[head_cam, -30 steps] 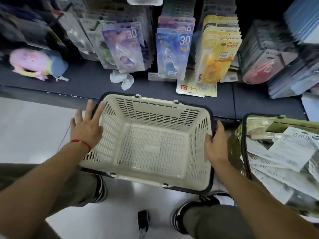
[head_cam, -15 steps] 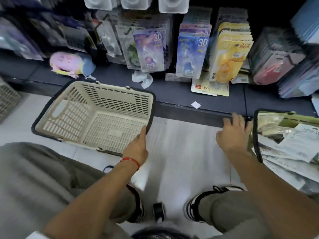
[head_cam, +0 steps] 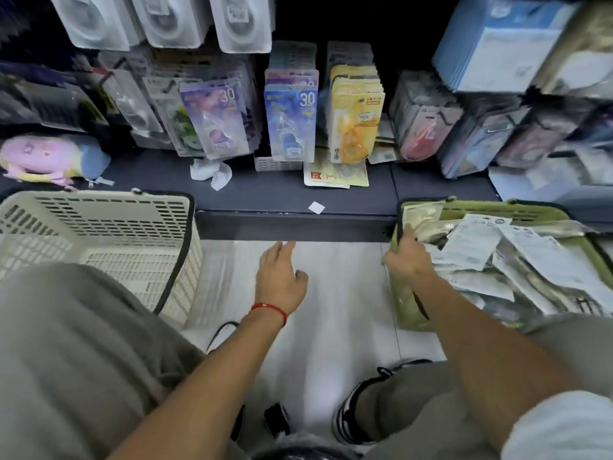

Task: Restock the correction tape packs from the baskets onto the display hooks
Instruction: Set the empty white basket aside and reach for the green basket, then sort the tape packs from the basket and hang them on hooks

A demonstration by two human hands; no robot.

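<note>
A green basket (head_cam: 477, 207) full of correction tape packs (head_cam: 474, 244) sits on the floor at the right. My right hand (head_cam: 406, 257) grips its left rim, fingers curled over the edge. My left hand (head_cam: 282, 277) hovers over the floor between the baskets, fingers relaxed, holding nothing. An empty cream basket (head_cam: 99, 227) stands at the left, partly behind my knee. On the display hooks hang purple packs (head_cam: 215, 124), blue packs (head_cam: 290, 124) and yellow packs (head_cam: 355, 124).
The dark shelf (head_cam: 265, 190) carries a crumpled white tissue (head_cam: 212, 172), loose yellow packs (head_cam: 335, 175), a small white scrap (head_cam: 316, 207) and a pink plush pouch (head_cam: 49, 159). More packaged goods hang right and above. My shoes (head_cam: 351, 423) stand on the white floor.
The cream basket was slid from the middle to the left and my left hand let go of it. My right hand moved from the shelf edge onto the green basket's rim.
</note>
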